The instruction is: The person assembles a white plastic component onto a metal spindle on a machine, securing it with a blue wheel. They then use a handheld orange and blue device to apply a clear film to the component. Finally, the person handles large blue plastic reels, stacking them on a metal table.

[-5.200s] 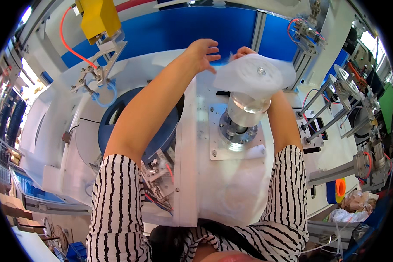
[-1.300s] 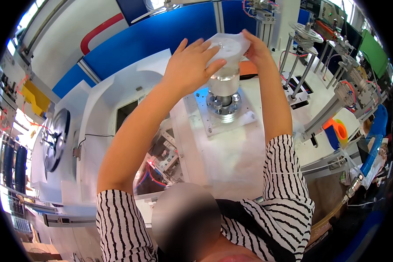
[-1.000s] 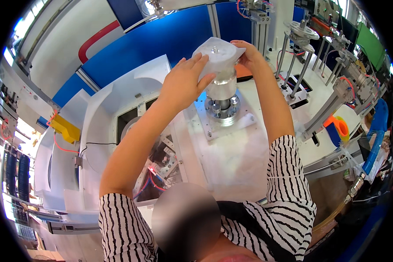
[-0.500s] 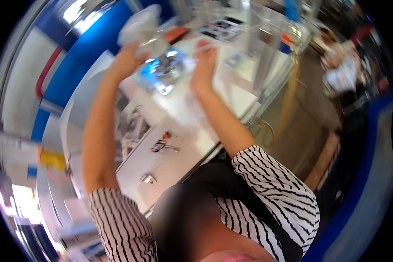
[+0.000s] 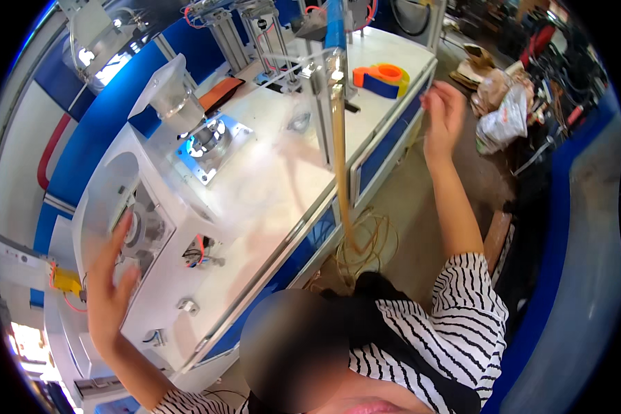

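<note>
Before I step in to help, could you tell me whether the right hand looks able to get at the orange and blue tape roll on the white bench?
Probably yes: the right hand is open and empty beside the bench edge, with nothing between it and the orange and blue tape roll.

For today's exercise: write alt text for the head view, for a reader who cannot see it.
Both hands are raised, open and empty: the left hand beside a white machine housing, the right hand past the workbench edge. A clear cup-shaped part sits on a metal fixture, near tape rolls.
</note>
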Motion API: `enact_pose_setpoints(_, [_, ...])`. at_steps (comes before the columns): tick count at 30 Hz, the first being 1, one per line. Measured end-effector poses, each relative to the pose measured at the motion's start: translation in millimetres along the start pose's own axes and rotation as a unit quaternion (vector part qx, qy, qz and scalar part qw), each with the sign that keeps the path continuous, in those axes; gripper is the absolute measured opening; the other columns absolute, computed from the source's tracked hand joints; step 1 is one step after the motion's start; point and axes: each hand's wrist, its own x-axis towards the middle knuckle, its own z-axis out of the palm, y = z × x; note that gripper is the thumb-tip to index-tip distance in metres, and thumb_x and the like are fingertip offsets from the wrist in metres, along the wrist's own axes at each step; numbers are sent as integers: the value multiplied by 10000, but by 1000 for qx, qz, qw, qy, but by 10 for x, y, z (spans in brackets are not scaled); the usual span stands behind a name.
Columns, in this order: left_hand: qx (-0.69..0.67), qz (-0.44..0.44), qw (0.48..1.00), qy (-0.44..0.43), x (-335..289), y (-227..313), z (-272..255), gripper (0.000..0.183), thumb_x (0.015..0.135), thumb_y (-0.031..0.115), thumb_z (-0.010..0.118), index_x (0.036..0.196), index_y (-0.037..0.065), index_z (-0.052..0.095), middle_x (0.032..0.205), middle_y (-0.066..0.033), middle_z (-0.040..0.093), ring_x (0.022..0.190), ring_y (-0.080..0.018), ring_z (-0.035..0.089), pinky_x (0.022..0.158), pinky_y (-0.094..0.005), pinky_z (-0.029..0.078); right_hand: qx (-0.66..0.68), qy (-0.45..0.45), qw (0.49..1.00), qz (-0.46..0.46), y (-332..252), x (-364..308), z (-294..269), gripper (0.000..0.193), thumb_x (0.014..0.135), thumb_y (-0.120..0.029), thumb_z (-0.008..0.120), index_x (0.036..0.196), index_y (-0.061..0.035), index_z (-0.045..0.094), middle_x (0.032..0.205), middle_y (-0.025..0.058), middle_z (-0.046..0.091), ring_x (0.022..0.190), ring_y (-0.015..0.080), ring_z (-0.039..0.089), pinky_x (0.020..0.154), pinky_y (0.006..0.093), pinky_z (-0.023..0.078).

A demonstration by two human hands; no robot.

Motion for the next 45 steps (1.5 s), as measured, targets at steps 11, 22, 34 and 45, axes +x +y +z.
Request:
enact_pose_setpoints(11, [-344, -159, 921, -87, -811, 1202, 1367, 691, 840, 214, 698, 1414, 0, 378, 1376, -168, 502, 1272, -289, 488, 1038, -344, 363, -507, -450, 735, 2, 2452, 1202, 499, 637, 659, -448, 773, 1157, -91, 603, 1119, 125, 654, 1094, 316, 583, 1048, 598, 248])
enact_pose_setpoints(22, [-489, 31, 854, -172, -201, 1856, 2125, 573, 894, 236, 645, 1376, 2, 441, 1328, -158, 537, 1218, -261, 517, 1019, -355, 387, 484, -280, 729, 395, 1334, 101, -1507, 761, 805, -445, 633, 1336, 54, 412, 1224, 179, 573, 1022, 234, 596, 893, 342, 468])
enact_pose_setpoints(34, [-499, -53, 863, 54, -262, 2328, 2434, 448, 964, 402, 496, 1099, -15, 593, 1095, -81, 594, 1043, -183, 533, 945, -332, 390, 368, -495, 679, 398, -618, -1158, -1761, 739, 655, -359, 825, 1179, 80, 542, 1064, 83, 631, 918, 132, 608, 823, 248, 464])
enact_pose_setpoints(45, [-567, -226, 790, 59, -1093, 2122, 2652, 141, 920, 100, 590, 915, -30, 646, 842, -21, 627, 822, -97, 550, 778, -250, 449, 200, -667, 641, 323, -1043, -1441, -1752, 619, 648, -374, 819, 1076, 20, 607, 916, 56, 595, 858, 130, 563, 757, 293, 450])
